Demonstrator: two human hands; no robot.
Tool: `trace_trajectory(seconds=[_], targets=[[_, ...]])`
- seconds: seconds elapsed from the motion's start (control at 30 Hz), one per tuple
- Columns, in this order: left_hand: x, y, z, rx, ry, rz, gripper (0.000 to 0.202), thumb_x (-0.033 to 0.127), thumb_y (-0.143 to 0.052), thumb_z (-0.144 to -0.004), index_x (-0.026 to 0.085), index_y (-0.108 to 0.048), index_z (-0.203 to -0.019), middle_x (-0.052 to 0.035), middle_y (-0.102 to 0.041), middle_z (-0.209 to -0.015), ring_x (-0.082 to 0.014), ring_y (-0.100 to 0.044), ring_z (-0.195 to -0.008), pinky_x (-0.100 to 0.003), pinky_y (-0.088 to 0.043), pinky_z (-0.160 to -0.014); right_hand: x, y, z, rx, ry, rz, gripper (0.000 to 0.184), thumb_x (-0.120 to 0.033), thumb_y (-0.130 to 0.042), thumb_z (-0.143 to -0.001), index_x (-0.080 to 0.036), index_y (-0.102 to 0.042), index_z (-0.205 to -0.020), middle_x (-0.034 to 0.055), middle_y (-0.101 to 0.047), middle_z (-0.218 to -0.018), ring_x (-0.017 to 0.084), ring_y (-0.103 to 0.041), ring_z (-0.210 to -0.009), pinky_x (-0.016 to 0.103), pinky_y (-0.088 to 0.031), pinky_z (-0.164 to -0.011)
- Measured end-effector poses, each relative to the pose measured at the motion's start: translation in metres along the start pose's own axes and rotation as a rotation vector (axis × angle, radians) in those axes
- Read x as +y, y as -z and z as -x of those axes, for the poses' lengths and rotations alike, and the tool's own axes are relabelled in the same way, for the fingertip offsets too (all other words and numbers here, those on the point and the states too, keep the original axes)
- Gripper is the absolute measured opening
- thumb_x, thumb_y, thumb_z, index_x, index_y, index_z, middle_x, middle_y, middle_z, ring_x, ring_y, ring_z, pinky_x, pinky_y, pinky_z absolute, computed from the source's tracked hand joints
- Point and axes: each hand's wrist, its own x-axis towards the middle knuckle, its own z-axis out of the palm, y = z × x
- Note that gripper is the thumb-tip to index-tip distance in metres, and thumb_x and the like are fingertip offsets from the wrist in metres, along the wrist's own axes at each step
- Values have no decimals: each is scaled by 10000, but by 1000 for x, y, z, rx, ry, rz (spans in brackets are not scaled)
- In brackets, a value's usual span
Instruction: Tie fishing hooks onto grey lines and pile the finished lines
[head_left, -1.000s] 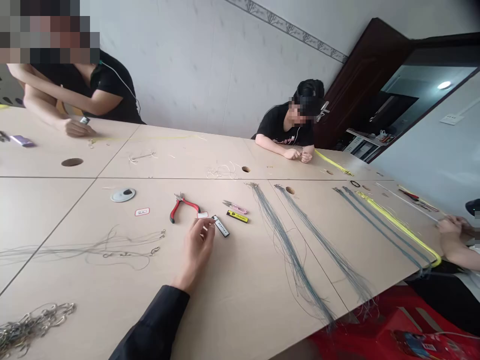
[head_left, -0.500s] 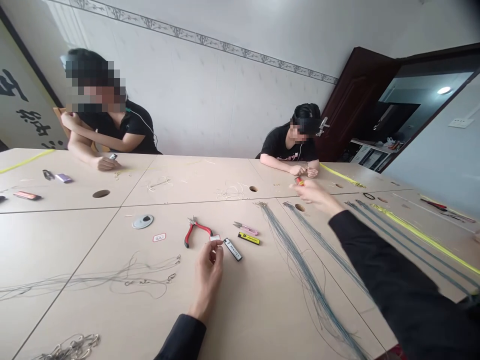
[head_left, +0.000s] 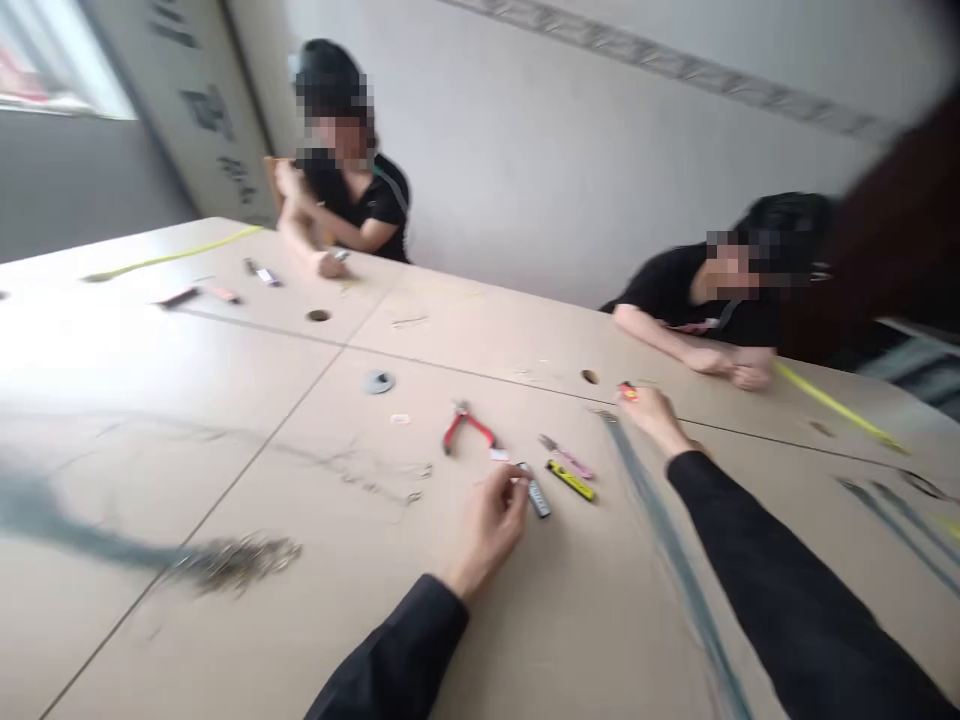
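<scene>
Pliers (head_left: 465, 430) lie on the table (head_left: 225, 660) between the scissors (head_left: 566, 457) and a heap of metal clips (head_left: 240, 562).

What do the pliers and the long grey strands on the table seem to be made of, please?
The pliers seem to have a dull steel head and glossy red plastic or rubber grips, judging by the grey metal tone and bright coloured sheen. The long grey strands look like thin coated wire or nylon line, but the motion blur leaves this open.
</scene>
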Motion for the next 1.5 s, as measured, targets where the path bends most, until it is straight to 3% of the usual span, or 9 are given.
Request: trace_trajectory(seconds=[0.13,0.27,0.43,0.57,0.63,0.7,1.0,1.27,1.5], targets=[[10,2,0,24,51,-43,309,370,-444,-970,178,-619,-801,40,-434,-579,-109,-382,-539,-247,-291,-536,-37,-14,1,-135,28,27,315,-331,-610,-799,-207,-505,-529,12,-464,-485,150,-417,-513,279,-323,-548],[11,2,0,16,51,-93,330,329,-453,-956,177,-581,-692,40,-440,-555,-100,-366,-519,-253,-267,-528,-103,-25,36,-233,248,-59,280,-379,-567,-821,-199,-518,-612,19,-542,-570,149,-448,-574,260,-328,-568],[-1,-5,-1,18,19,-95,200,214,-486,-894,164,-657,-803,-3,-584,-606,-131,-493,-538,-261,-367,-544,-186,-42,94,-500,492,-89,239,-372,-522,-883,-201,-565,-721,20,-623,-664,142,-507,-594,250,-322,-568],[-20,-13,-4,71,-152,-82,267,167,-510,-846,144,-649,-1073,-118,-713,-961,-261,-657,-892,-370,-539,-772,-219,-57,119,-628,651,56,158,-321,-552,-899,-211,-629,-814,42,-688,-775,171,-602,-696,261,-337,-596],[-28,-17,-5,109,-214,-107,370,186,-526,-846,157,-601,-1207,-153,-683,-1156,-314,-620,-1082,-443,-535,-899,-225,-63,124,-652,676,143,131,-314,-568,-902,-216,-649,-869,54,-708,-833,189,-638,-757,267,-345,-608],[-33,-20,-6,124,-232,-138,386,212,-525,-864,160,-587,-1241,-170,-659,-1211,-336,-597,-1136,-476,-525,-942,-226,-66,125,-661,691,202,117,-306,-580,-903,-217,-653,-921,63,-718,-885,200,-655,-800,270,-354,-621],[-27,-16,-4,112,-239,-127,283,219,-500,-858,157,-626,-1103,-149,-683,-1015,-319,-633,-976,-466,-551,-874,-223,-66,124,-690,712,215,176,-309,-515,-959,-183,-632,-923,86,-713,-877,201,-649,-791,274,-357,-627],[-24,-16,-4,124,-252,-114,336,221,-498,-871,131,-624,-1170,-161,-666,-1089,-327,-630,-999,-462,-549,-861,-221,-66,125,-696,726,80,74,-260,-545,-919,-214,-601,-906,37,-702,-845,173,-628,-781,249,-350,-634],[-24,-15,-3,113,-255,-184,282,220,-493,-860,155,-645,-1089,-149,-673,-1024,-316,-623,-938,-474,-543,-840,-221,-65,125,-698,693,41,80,-253,-544,-910,-211,-585,-856,27,-687,-797,157,-604,-721,245,-349,-618]])
